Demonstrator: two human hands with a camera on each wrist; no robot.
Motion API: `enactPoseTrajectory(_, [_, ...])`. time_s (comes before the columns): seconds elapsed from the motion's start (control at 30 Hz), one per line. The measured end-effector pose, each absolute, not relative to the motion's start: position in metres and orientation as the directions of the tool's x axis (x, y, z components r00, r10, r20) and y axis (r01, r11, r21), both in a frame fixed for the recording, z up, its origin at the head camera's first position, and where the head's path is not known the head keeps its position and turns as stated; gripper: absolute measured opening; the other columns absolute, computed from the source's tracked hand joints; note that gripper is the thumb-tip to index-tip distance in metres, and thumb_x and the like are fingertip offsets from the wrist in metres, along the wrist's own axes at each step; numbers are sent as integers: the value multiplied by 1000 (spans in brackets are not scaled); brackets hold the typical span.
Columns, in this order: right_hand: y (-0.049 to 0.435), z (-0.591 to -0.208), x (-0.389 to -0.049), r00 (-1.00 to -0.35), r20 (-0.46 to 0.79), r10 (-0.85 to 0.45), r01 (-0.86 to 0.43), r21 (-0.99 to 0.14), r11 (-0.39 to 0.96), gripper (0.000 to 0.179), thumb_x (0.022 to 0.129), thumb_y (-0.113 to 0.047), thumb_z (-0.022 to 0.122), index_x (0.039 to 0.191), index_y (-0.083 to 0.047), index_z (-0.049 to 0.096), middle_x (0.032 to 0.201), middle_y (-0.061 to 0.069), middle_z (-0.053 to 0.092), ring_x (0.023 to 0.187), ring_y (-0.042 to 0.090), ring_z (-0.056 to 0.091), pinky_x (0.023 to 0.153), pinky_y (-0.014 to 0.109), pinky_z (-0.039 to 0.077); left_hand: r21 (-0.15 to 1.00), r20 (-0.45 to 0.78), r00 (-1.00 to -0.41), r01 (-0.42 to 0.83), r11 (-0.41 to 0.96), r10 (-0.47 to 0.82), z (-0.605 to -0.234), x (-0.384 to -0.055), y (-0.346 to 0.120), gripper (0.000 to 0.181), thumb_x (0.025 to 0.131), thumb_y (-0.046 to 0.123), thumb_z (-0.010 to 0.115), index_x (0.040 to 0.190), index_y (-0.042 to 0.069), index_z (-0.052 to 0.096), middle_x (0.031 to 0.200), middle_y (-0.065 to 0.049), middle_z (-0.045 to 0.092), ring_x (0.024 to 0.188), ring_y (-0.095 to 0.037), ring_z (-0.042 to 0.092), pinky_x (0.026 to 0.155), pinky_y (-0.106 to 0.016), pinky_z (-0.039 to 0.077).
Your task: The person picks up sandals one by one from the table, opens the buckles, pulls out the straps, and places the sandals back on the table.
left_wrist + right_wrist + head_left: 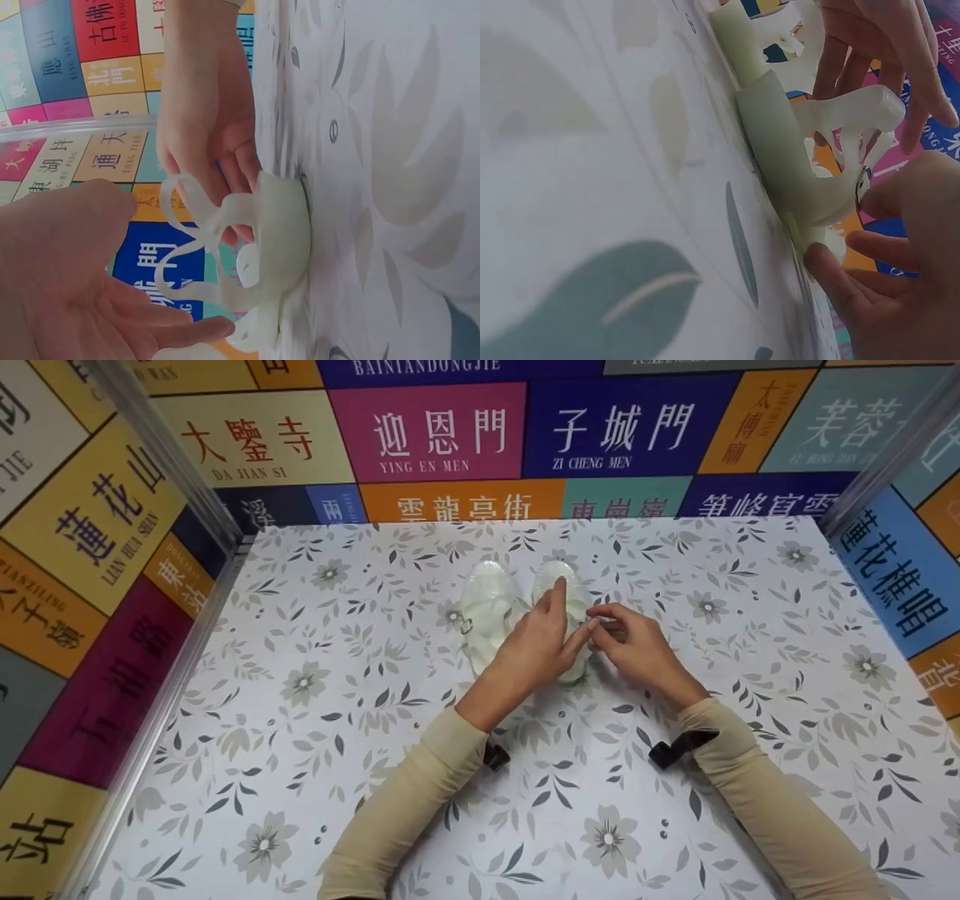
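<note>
Two pale green-white sandals (489, 585) stand side by side on the table, with looping straps over their soles. My left hand (529, 649) hovers over the right-hand sandal (559, 573), covering part of it. Its fingers are loosely extended, and the index finger points away from me. At that sandal's right side, my right hand (626, 641) pinches near the strap's small metal buckle (864, 181). One bent fingertip meets the buckle, while another finger (826, 261) reaches low beside the sole. In the left wrist view, the straps (196, 289) rise between both hands.
A white cloth (315, 765) with grey flowers and leaves covers the table. Upright panels (442, 431) with coloured blocks of Chinese lettering border the back and both sides. Dark wrist straps (682, 746) sit over the beige sleeves (412, 802).
</note>
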State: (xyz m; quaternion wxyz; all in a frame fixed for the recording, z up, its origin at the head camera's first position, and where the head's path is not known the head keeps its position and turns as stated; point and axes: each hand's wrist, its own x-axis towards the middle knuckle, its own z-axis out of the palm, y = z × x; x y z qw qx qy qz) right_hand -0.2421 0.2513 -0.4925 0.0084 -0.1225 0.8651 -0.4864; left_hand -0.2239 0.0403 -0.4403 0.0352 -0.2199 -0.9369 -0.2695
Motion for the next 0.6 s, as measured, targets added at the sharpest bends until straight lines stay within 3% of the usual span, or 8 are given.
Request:
enactPoseTrajectory(0.17, [252,-495,-242,-969,102,-223,-209,-820,533,36,110,-24,64,143,-10,67,133,13,78,110,31,79,82,14,57,480,143,-918,392,785,370,-442,-224,49,84,114,54,43,169,-4,17,152,-28,58,119,-41,74,100,-48,63])
enactPoseTrajectory(0.37, [250,-496,-241,-969,103,-225,-214,-807,550,40,112,-32,61,144,-9,69,130,15,78,108,30,79,84,13,57,458,170,-931,364,811,321,-444,-227,53,84,114,56,42,166,-7,22,121,-29,71,105,-42,77,91,-51,64])
enactPoseTrajectory(0.43, [249,-495,-240,-969,115,-219,-219,-809,546,36,112,-31,61,138,-9,74,123,15,79,105,27,79,83,12,57,456,173,-936,353,817,307,-446,-229,52,83,114,56,42,165,-7,23,112,-28,74,101,-42,77,89,-51,64])
enactPoseTrajectory(0.6, [247,-496,-241,-964,156,-213,-247,-820,517,24,111,-25,63,105,-8,79,97,11,77,91,14,74,81,14,56,483,152,-942,334,809,298,-448,-232,50,83,114,57,42,163,-7,25,98,-28,77,94,-42,78,84,-51,64])
